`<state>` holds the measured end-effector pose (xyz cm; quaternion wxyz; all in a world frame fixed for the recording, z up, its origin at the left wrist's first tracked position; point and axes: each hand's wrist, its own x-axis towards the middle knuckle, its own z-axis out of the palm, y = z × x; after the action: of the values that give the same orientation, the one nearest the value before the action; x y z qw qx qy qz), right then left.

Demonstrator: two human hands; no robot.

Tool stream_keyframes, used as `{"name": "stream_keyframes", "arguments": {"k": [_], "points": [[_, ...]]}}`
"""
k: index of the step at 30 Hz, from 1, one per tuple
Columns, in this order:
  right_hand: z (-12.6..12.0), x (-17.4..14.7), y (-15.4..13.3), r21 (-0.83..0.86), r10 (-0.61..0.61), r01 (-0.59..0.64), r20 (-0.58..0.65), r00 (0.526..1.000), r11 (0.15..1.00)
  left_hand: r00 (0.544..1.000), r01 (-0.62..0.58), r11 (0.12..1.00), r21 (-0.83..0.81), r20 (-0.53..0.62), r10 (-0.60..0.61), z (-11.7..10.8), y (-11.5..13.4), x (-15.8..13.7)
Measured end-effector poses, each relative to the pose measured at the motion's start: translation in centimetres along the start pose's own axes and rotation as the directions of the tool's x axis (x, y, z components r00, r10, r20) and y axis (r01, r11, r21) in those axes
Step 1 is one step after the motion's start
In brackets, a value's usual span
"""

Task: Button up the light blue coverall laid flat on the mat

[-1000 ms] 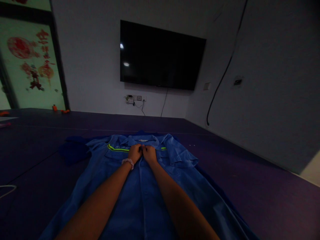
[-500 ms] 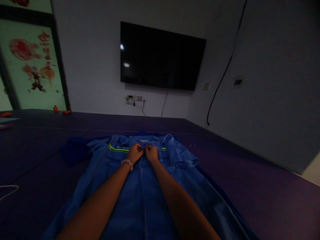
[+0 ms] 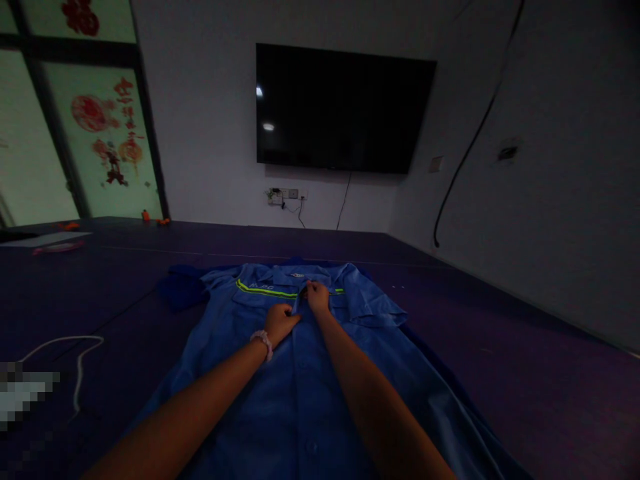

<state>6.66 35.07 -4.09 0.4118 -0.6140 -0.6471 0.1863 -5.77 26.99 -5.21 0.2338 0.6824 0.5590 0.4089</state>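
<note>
Two bare hands rest on a blue work jacket point(image 3: 300, 393) spread flat in the lower middle of the head view, on a dark purple surface point(image 3: 525, 360) that runs to the white wall at the back and right. The jacket's long axis runs from the bottom edge of the frame up toward the centre, collar point(image 3: 300, 272) at the far end, hem out of sight below the frame. Its right border lies well apart from the wall on the right, with a broad bare strip of purple between; on the left an equally wide dark stretch holds only a white cord point(image 3: 75, 353) looping near the left edge. A darker blue cloth point(image 3: 183, 288) lies just beside the jacket's upper left shoulder. The left hand point(image 3: 281, 321) lies on the front placket with fingers together and bent, pressing the fabric; a pale beaded bracelet point(image 3: 263, 341) circles its wrist. The right hand point(image 3: 317, 296) sits farther up near the collar, fingertips pinched on the placket edge. A yellow-green reflective stripe point(image 3: 265, 291) crosses the chest; small lettering on it and a white neck label are too dim to read. A black wall screen point(image 3: 343, 107) hangs upper centre, and red paper cut-outs point(image 3: 107, 133) with unreadable characters mark the window at upper left.
</note>
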Motion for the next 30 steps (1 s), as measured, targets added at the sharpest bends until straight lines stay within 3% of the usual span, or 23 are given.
{"name": "stream_keyframes", "arguments": {"k": [5, 13, 21, 30], "points": [[-0.7, -3.1, -1.2, -0.015, -0.024, 0.025, 0.058, 0.998, 1.0, 0.999, 0.035, 0.998, -0.058, -0.018, -0.037, -0.8, 0.2, -1.2], [-1.8, -9.7, -1.8, -0.017, -0.154, 0.155, 0.038, 0.987, 0.988, 0.999, 0.048, 0.963, -0.265, 0.031, -0.041, -1.8, 1.3, -1.8], [-1.9, -10.0, -1.7, -0.054, -0.145, 0.144, -0.017, 0.989, 0.988, 0.998, 0.063, 0.903, -0.425, 0.047, -0.047, -2.3, 1.9, -2.3], [-2.2, -9.7, -1.2, -0.058, -0.18, 0.181, 0.025, 0.983, 0.982, 0.996, 0.09, 0.887, -0.453, 0.061, -0.07, -1.8, 0.9, -1.5]]}}
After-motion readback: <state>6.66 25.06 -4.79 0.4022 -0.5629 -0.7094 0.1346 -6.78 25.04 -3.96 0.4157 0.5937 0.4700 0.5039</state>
